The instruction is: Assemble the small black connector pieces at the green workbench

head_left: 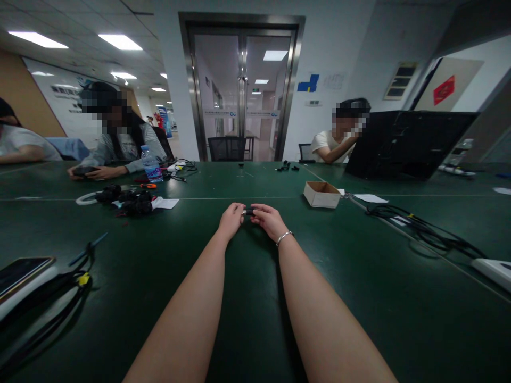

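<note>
Both my hands meet over the green table (pixel 255 298), pinching a small black cylindrical thing (pixel 249 211) with a pale, shiny end at its left. My left hand (pixel 231 221) is closed at that pale end, thumb and fingertips together. Around the black part at the other side, the fingers of my right hand (pixel 270 221) are closed, and a silver bracelet (pixel 284 238) circles the wrist. The thing lies roughly level between the fingertips, which partly cover it. Its exact kind is too small to make out.
An open cardboard box (pixel 321 196) stands right of my hands. To the left are black gear (pixel 133 201) and a water bottle (pixel 150 165). Cables (pixel 427 231) lie at right; a phone (pixel 24 274) is near left. Two people sit across, beside a black monitor (pixel 407 143).
</note>
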Demonstrator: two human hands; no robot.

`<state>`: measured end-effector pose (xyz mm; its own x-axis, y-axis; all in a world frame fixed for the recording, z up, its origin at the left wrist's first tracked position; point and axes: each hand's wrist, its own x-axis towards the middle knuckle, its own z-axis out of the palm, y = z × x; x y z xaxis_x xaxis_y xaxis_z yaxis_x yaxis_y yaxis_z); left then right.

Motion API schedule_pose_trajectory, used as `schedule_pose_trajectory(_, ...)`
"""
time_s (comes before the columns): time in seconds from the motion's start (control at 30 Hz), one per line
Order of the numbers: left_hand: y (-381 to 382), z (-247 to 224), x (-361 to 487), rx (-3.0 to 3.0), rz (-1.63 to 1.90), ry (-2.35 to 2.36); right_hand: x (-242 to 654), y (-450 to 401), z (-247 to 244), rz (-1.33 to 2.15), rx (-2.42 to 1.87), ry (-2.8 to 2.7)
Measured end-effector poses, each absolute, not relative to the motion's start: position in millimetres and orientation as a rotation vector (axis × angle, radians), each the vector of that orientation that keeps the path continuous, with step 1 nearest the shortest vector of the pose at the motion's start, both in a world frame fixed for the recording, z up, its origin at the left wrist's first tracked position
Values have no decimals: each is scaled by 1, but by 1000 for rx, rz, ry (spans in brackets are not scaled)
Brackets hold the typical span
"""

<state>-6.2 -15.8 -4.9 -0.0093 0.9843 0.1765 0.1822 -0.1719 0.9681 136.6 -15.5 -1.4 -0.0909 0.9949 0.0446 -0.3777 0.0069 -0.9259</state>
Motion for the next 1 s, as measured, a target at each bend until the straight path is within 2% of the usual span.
schedule_pose_trajectory(1.0, -18, -1, -7, 1431, 1234, 1199, 137, -18, 1, 1460, -861, -996)
